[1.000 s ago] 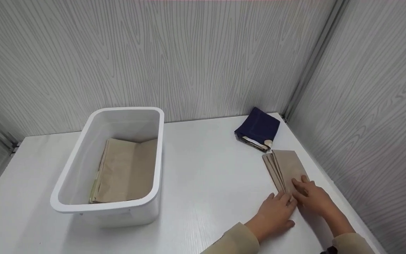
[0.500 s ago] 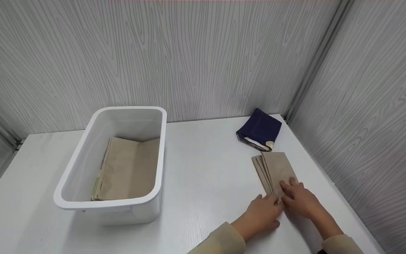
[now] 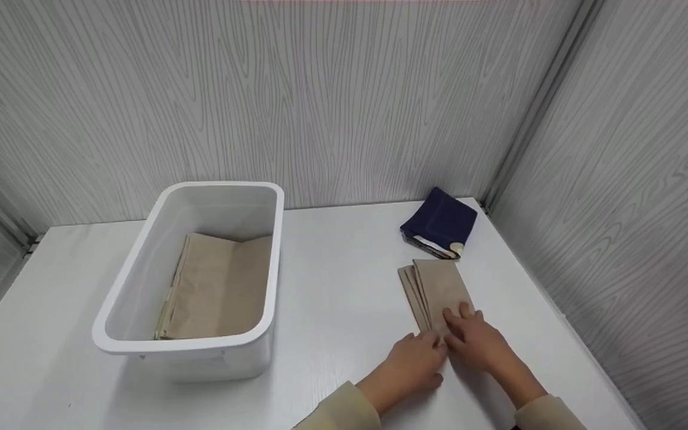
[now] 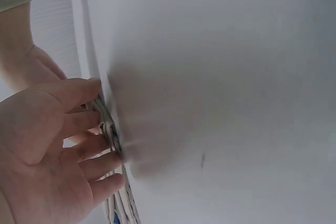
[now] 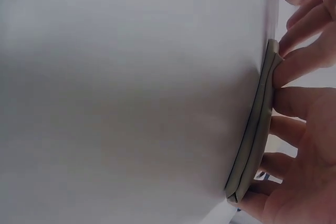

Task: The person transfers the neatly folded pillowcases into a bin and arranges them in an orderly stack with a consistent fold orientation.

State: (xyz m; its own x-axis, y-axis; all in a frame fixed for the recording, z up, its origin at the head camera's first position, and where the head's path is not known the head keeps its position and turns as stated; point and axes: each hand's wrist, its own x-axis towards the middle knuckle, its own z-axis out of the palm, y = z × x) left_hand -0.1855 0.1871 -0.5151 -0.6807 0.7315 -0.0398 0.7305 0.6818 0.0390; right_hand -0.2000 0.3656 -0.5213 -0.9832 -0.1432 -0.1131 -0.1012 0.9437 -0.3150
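Note:
A beige folded cloth [image 3: 439,283], its layers fanned out along the left side, lies on the white table in the head view. My left hand [image 3: 411,365] touches its near end with the fingertips. On the right, my right hand [image 3: 480,341] rests its fingers along the near right edge. In the right wrist view, the layered edge of the cloth [image 5: 254,129] stands against the fingertips. The left wrist view has the left hand [image 4: 58,150] with fingers extended to the folded layers [image 4: 110,129]. Neither hand curls round the cloth.
A white plastic bin [image 3: 277,263] stands at the left with folded beige cloth [image 3: 215,286] inside. Behind the hands' cloth, a dark blue folded item [image 3: 441,221] lies near the back right corner. Grey wood-grain walls [image 3: 344,95] border the table's back and right.
Both hands and the beige cloth have slid left across the table, away from the right wall. The bin and the blue item have stayed in place.

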